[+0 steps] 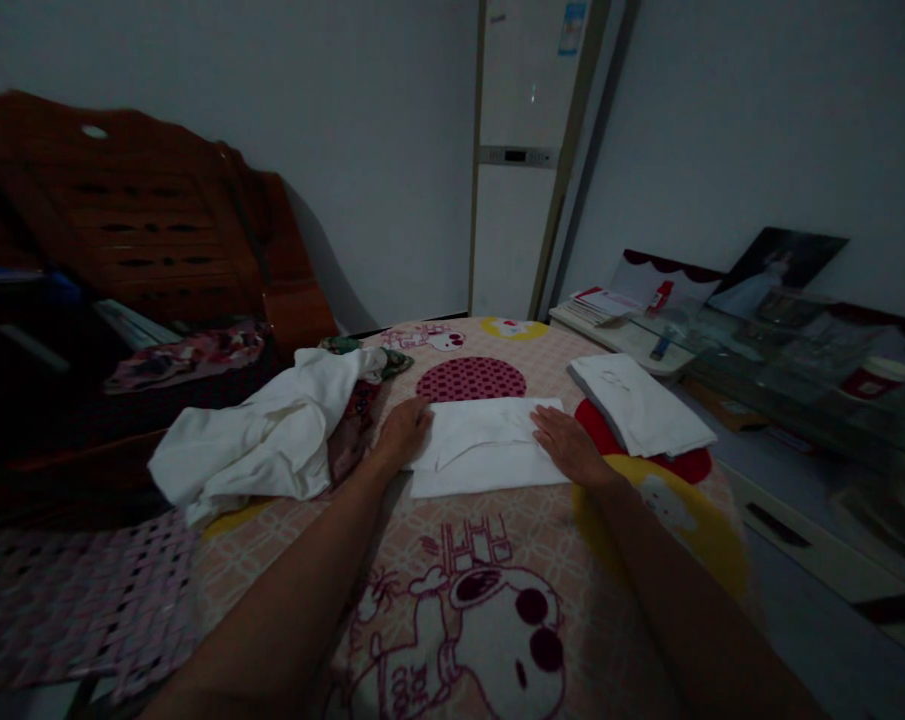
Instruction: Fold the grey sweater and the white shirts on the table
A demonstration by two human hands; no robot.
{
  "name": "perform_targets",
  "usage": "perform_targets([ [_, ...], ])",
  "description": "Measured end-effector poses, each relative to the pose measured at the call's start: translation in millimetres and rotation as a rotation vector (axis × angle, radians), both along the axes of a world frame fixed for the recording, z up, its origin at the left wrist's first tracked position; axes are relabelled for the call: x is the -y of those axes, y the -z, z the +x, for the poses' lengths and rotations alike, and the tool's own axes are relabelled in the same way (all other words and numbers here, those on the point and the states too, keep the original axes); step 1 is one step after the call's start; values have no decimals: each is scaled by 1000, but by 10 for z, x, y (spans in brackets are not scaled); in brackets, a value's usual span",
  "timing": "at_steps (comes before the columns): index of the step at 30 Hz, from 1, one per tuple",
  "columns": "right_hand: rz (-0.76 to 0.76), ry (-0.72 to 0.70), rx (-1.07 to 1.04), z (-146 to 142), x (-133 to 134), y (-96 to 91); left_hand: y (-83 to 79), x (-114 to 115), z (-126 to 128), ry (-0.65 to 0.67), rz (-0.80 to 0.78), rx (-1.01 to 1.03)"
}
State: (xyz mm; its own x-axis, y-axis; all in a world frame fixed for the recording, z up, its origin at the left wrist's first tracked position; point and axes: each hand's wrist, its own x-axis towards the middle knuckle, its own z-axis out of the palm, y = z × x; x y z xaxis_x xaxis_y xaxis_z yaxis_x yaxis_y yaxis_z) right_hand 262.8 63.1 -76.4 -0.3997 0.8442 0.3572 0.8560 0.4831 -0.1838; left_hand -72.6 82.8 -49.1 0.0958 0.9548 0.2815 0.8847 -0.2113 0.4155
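A white cloth point(497, 462), folded into a flat rectangle, lies in front of me on the patterned table cover. At its left edge my left hand point(405, 432) is closed with curled fingers, its fingertips partly hidden. My right hand point(570, 446) rests flat on the right end of the cloth, fingers stretched out. Farther right lies a folded white stack of cloth point(643, 402). To the left, a crumpled white garment point(264, 430) hangs over the table's edge, with dark patterned fabric point(353, 425) beside it.
Beyond the table's left side stands a carved wooden bench point(144, 220) with fabrics on it. A woven seat point(84, 600) is at lower left. On the right, a glass-topped cabinet point(767, 360) holds papers, a cup point(876, 380) and a framed picture point(774, 270). A tall white appliance point(516, 230) stands behind.
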Motion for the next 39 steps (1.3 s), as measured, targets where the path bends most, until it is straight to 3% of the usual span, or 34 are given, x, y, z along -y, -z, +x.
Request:
perform_targets([
  [7,80,-2,-114,5,-17,-5,-5,38,79,33,59,-83],
  [11,161,204,-190,51,-69,-54,-20,30,89,18,66,-123],
  [16,35,410,-138,118,-122,-33,5,4,88,5,73,-168],
  [29,-121,477,-46,133,-183,-22,101,-142,-5,-114,45,-190],
  [34,-137,493,-13,98,-144,-87,59,-144,-5,-106,15,-241],
  [39,-261,509,-55,98,-191,-200,4,-154,-2,-84,-39,-288],
])
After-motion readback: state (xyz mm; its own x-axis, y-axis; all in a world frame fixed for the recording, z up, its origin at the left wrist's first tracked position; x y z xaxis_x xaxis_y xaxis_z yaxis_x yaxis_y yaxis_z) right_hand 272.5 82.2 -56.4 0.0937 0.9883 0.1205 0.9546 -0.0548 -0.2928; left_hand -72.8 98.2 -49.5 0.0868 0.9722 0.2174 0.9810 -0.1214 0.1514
